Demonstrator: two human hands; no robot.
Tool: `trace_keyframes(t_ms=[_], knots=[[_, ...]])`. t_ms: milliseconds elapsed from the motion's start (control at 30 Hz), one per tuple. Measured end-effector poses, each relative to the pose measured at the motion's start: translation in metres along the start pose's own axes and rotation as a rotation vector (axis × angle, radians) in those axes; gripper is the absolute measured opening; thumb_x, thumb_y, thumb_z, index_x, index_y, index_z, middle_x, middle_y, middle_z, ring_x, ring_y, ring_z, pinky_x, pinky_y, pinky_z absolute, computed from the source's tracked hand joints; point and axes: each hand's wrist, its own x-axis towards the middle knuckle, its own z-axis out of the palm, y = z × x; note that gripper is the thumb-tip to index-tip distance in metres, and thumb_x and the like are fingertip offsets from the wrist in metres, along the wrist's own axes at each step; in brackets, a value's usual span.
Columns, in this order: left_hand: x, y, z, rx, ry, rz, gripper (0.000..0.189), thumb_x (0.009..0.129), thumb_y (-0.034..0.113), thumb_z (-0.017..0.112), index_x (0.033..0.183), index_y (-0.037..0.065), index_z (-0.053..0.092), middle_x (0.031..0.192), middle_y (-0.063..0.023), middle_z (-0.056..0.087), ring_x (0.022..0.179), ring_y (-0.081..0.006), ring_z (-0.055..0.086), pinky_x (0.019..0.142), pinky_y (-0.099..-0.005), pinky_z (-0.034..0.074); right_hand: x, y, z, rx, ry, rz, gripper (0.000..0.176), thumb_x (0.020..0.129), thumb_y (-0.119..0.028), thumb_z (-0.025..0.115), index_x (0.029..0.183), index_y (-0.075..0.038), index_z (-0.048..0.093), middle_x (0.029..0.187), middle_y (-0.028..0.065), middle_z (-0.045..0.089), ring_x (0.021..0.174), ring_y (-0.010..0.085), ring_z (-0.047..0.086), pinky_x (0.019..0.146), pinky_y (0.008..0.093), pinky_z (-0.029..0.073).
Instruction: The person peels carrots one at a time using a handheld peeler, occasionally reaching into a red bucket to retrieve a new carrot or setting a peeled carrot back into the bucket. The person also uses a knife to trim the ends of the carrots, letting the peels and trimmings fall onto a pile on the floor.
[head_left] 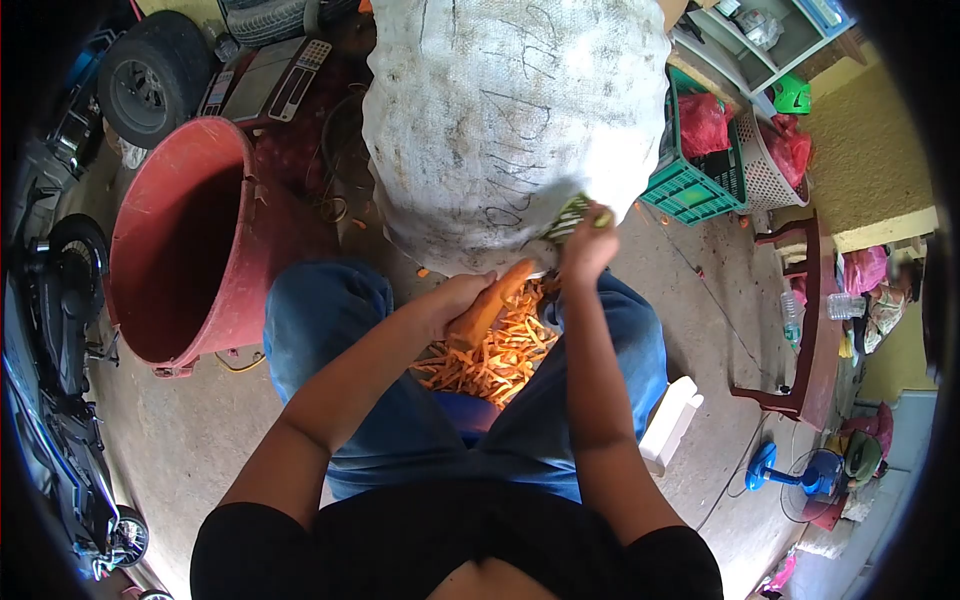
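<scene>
One carrot (492, 308), tilted above orange strips (508, 358) in a blue container (466, 412), presumably so scraps land there; left hand's (460, 298) grip holds its side, far end exposed. One green slotted tool (568, 220), blurred, in the right hand's (592, 250) grip, near that end.

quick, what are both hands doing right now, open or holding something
Left hand: closed, holding a carrot.
Right hand: closed, holding a green tool, blurred.

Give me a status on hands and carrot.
Left hand grips carrot. Right hand holds green tool, blurred. Orange strips below. White sack close ahead, possibly crowding tool.
</scene>
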Motion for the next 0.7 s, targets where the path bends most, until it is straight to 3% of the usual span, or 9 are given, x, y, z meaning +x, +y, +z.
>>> trace_keyframes(t_ms=[67, 100, 167, 233, 267, 433, 500, 633, 700], knots=[[-0.028, 0.014, 0.02, 0.089, 0.002, 0.02, 0.04, 0.089, 0.033, 0.023, 0.111, 0.005, 0.041, 0.072, -0.0084, 0.05, 0.063, -0.014, 0.052, 0.049, -0.0248, 0.044, 0.026, 0.008, -0.013, -0.042, 0.193, -0.027, 0.018, 0.081, -0.014, 0.047, 0.076, 0.002, 0.055, 0.061, 0.015, 0.056, 0.051, 0.022, 0.053, 0.049, 0.032, 0.042], [-0.034, 0.018, 0.025, 0.182, -0.001, 0.04, 0.04, 0.089, 0.033, 0.024, 0.114, 0.005, 0.04, 0.073, -0.0081, 0.05, 0.062, -0.0138, 0.052, 0.049, -0.0252, 0.045, 0.035, 0.01, -0.018, 0.104, 0.16, 0.115, 0.02, 0.083, -0.014, 0.046, 0.075, 0.002, 0.054, 0.057, 0.0103, 0.053, 0.047, 0.0164, 0.046, 0.044, 0.0294, 0.038], [-0.008, 0.011, 0.001, 0.107, -0.005, 0.1, 0.039, 0.089, 0.033, 0.026, 0.111, 0.006, 0.042, 0.072, -0.0074, 0.05, 0.061, -0.0137, 0.052, 0.049, -0.0261, 0.045, 0.028, 0.001, -0.022, 0.153, 0.14, 0.068, 0.021, 0.083, -0.015, 0.045, 0.072, 0.002, 0.053, 0.054, 0.0063, 0.049, 0.045, 0.0124, 0.04, 0.042, 0.0282, 0.034], [0.004, 0.012, -0.008, 0.019, 0.0, 0.168, 0.038, 0.088, 0.034, 0.027, 0.108, 0.006, 0.045, 0.07, -0.0068, 0.051, 0.059, -0.0136, 0.052, 0.048, -0.0269, 0.046, 0.003, -0.016, -0.013, 0.332, -0.013, 0.038, 0.023, 0.083, -0.016, 0.046, 0.07, 0.002, 0.052, 0.055, 0.0046, 0.05, 0.046, 0.0097, 0.04, 0.041, 0.0264, 0.033], [0.005, 0.014, -0.009, -0.043, -0.013, 0.14, 0.036, 0.088, 0.033, 0.028, 0.104, 0.007, 0.046, 0.07, -0.0069, 0.052, 0.056, -0.0136, 0.052, 0.048, -0.0272, 0.046, -0.011, -0.024, -0.015, 0.358, -0.213, 0.19, 0.023, 0.083, -0.017, 0.045, 0.072, 0.002, 0.053, 0.057, 0.0043, 0.051, 0.047, 0.0087, 0.042, 0.042, 0.0242, 0.035], [0.008, 0.015, -0.007, -0.207, -0.023, 0.151, 0.027, 0.085, 0.027, 0.036, 0.088, 0.004, 0.05, 0.071, -0.0072, 0.057, 0.053, -0.0141, 0.055, 0.049, -0.0268, 0.048, -0.063, -0.038, 0.002, 0.344, -0.493, -0.053, 0.026, 0.084, -0.022, 0.045, 0.08, 0.003, 0.052, 0.057, 0.0123, 0.052, 0.052, 0.0195, 0.051, 0.051, 0.0307, 0.04], [0.001, 0.015, -0.003, -0.204, -0.049, 0.17, 0.026, 0.084, 0.026, 0.039, 0.085, 0.003, 0.051, 0.071, -0.0064, 0.057, 0.057, -0.0144, 0.057, 0.048, -0.027, 0.048, -0.064, -0.044, 0.001, 0.409, -0.516, 0.073, 0.024, 0.083, -0.021, 0.046, 0.079, 0.003, 0.052, 0.06, 0.0147, 0.053, 0.053, 0.0249, 0.053, 0.052, 0.0325, 0.041], [0.012, 0.01, -0.013, -0.134, -0.014, 0.165, 0.03, 0.085, 0.029, 0.038, 0.088, 0.002, 0.05, 0.073, -0.0079, 0.056, 0.058, -0.0158, 0.057, 0.049, -0.0275, 0.048, -0.063, -0.038, 0.002, 0.289, -0.478, 0.021, 0.02, 0.082, -0.018, 0.048, 0.079, 0.002, 0.053, 0.063, 0.0174, 0.055, 0.056, 0.0282, 0.055, 0.053, 0.0328, 0.041], [0.011, 0.007, -0.012, -0.087, -0.066, 0.159, 0.032, 0.085, 0.032, 0.037, 0.09, 0.003, 0.05, 0.074, -0.0086, 0.056, 0.059, -0.0164, 0.057, 0.049, -0.0276, 0.048, -0.054, -0.032, 0.004, 0.16, -0.284, -0.189, 0.017, 0.081, -0.015, 0.048, 0.079, 0.001, 0.053, 0.065, 0.0186, 0.056, 0.057, 0.0295, 0.056, 0.052, 0.0329, 0.042]])
